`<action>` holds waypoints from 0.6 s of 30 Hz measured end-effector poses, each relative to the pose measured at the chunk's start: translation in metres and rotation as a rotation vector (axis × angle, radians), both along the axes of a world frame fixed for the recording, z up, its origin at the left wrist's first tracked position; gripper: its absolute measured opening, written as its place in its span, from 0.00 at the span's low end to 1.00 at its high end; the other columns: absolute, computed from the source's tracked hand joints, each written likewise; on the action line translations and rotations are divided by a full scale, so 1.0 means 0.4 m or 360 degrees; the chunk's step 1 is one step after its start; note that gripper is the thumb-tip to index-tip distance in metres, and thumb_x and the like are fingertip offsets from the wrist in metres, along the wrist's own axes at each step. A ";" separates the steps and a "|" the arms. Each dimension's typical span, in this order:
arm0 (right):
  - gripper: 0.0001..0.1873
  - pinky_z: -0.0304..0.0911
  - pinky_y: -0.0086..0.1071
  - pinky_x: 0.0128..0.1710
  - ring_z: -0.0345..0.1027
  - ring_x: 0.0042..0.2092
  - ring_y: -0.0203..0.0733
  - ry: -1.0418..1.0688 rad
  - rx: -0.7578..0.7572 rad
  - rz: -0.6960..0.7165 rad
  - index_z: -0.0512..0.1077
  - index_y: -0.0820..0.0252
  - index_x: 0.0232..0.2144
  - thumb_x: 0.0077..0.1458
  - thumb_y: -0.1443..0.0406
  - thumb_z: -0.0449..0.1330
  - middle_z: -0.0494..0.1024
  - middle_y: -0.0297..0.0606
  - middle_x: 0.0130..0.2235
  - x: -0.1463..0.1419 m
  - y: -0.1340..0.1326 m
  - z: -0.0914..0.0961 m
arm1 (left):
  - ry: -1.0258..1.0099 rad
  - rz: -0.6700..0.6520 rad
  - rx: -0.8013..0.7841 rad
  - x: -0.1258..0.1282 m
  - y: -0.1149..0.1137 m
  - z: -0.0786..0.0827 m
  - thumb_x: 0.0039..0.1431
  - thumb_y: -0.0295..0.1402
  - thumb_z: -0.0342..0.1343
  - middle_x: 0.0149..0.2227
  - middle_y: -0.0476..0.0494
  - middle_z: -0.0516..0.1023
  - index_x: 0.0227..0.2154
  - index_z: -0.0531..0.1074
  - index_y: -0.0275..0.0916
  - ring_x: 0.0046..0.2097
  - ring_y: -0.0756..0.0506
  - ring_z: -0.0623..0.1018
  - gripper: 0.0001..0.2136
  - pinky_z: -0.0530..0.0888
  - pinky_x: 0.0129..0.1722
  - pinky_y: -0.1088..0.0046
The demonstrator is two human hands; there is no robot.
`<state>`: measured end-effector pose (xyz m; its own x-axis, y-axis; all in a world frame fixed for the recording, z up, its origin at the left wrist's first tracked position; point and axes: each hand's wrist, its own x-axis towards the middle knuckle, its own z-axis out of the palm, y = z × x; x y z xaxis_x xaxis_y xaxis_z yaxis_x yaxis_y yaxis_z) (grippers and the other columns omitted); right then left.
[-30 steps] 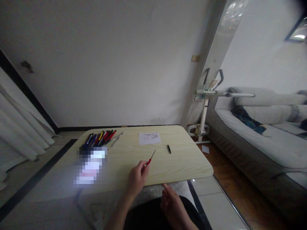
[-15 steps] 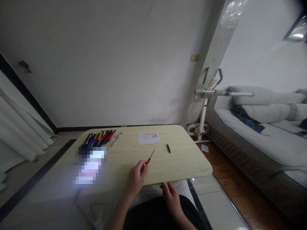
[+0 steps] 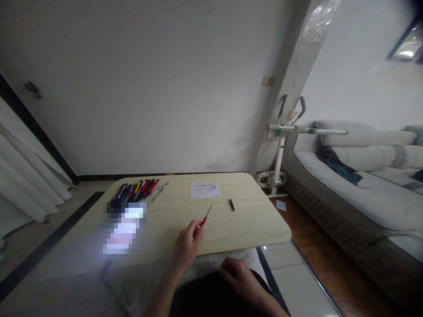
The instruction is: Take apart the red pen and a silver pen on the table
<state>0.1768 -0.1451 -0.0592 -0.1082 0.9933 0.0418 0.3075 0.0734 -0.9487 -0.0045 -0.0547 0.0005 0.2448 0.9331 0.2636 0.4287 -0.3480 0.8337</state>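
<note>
My left hand (image 3: 189, 242) is closed above the near part of the table. Its thumb and fingers pinch a thin tool with a red handle and a slender dark shaft (image 3: 204, 220), the shaft slanting up and away. I cannot make out whether it is a small screwdriver. In my lap, just off the table's near edge, my right hand (image 3: 236, 275) is curled with the knuckles up. Its palm side is hidden, so anything inside does not show. On the tabletop beyond the shaft are a short black pen or pen part (image 3: 231, 205) and a white card with printing (image 3: 205, 190).
Several pens and markers (image 3: 137, 190) lie together at the table's (image 3: 257, 224) far left. A bright blurred-out patch (image 3: 124, 229) covers its left side. Behind stands a wall (image 3: 165, 88). Right of the table are a white exercise machine (image 3: 280, 149) and a bed (image 3: 366, 185).
My right hand has drawn back from the table edge down onto my lap, its fingers now curled under. My left hand keeps its hold, the shaft tip shifting slightly left.
</note>
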 end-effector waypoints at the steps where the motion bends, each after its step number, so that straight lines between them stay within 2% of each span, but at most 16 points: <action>1: 0.04 0.55 0.27 0.27 0.65 0.28 0.37 -0.0106 -0.0016 0.0162 0.75 0.58 0.26 0.47 0.67 0.59 0.75 0.33 0.25 0.010 -0.011 0.025 | -0.0003 0.0002 -0.0004 0.000 0.001 0.000 0.57 0.38 0.44 0.21 0.50 0.71 0.34 0.67 0.39 0.25 0.50 0.72 0.11 0.64 0.26 0.77; 4: 0.07 0.57 0.27 0.28 0.66 0.29 0.38 -0.0206 -0.0064 0.0482 0.76 0.57 0.28 0.46 0.69 0.58 0.76 0.33 0.28 0.031 -0.017 0.105 | -0.0023 0.0014 -0.0035 0.000 0.003 -0.002 0.57 0.39 0.44 0.22 0.50 0.71 0.34 0.67 0.39 0.25 0.49 0.72 0.11 0.65 0.26 0.77; 6: 0.09 0.58 0.27 0.27 0.67 0.29 0.38 -0.0203 -0.0038 0.0482 0.76 0.57 0.32 0.49 0.68 0.56 0.76 0.34 0.28 0.043 0.013 0.148 | -0.0050 0.0025 -0.0050 0.000 0.004 -0.004 0.56 0.39 0.44 0.22 0.50 0.71 0.35 0.66 0.39 0.25 0.49 0.72 0.11 0.65 0.26 0.77; 8: 0.09 0.58 0.28 0.28 0.66 0.29 0.38 -0.0259 0.0140 0.0303 0.75 0.57 0.34 0.48 0.67 0.57 0.76 0.35 0.29 0.060 0.068 0.172 | -0.0084 0.0033 -0.0050 0.000 0.004 -0.005 0.56 0.39 0.44 0.22 0.50 0.70 0.35 0.65 0.39 0.25 0.49 0.71 0.11 0.65 0.26 0.76; 10: 0.10 0.57 0.29 0.28 0.63 0.26 0.36 -0.0352 0.0330 -0.0058 0.74 0.57 0.35 0.47 0.65 0.58 0.75 0.35 0.28 0.084 0.135 0.176 | -0.0120 0.0053 -0.0040 0.001 0.003 -0.006 0.56 0.40 0.45 0.23 0.50 0.70 0.34 0.65 0.39 0.25 0.49 0.72 0.11 0.66 0.26 0.76; 12: 0.10 0.57 0.31 0.30 0.63 0.27 0.37 -0.0547 0.0474 -0.0395 0.73 0.58 0.35 0.47 0.64 0.58 0.74 0.36 0.30 0.108 0.197 0.167 | -0.0141 0.0084 -0.0023 0.001 0.001 -0.006 0.56 0.40 0.46 0.22 0.50 0.70 0.33 0.65 0.39 0.26 0.48 0.72 0.11 0.66 0.27 0.75; 15: 0.11 0.56 0.33 0.36 0.65 0.36 0.43 -0.1021 0.0523 -0.0658 0.70 0.59 0.36 0.49 0.61 0.57 0.72 0.41 0.35 0.128 0.262 0.149 | -0.0148 0.0107 -0.0003 0.001 0.001 -0.008 0.55 0.40 0.47 0.23 0.50 0.70 0.32 0.66 0.39 0.26 0.48 0.72 0.10 0.66 0.26 0.75; 18: 0.15 0.54 0.35 0.39 0.64 0.40 0.48 -0.1337 0.0418 -0.0828 0.69 0.61 0.37 0.48 0.58 0.58 0.71 0.47 0.37 0.126 0.292 0.142 | -0.0150 0.0089 0.0000 0.000 0.003 -0.011 0.55 0.39 0.47 0.23 0.50 0.70 0.32 0.65 0.39 0.26 0.49 0.71 0.09 0.66 0.26 0.76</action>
<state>0.2273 -0.0283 -0.0023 0.2394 0.8958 0.3746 0.9190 -0.0845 -0.3852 -0.0046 -0.0535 -0.0040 0.1666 0.9445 0.2830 0.3674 -0.3258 0.8711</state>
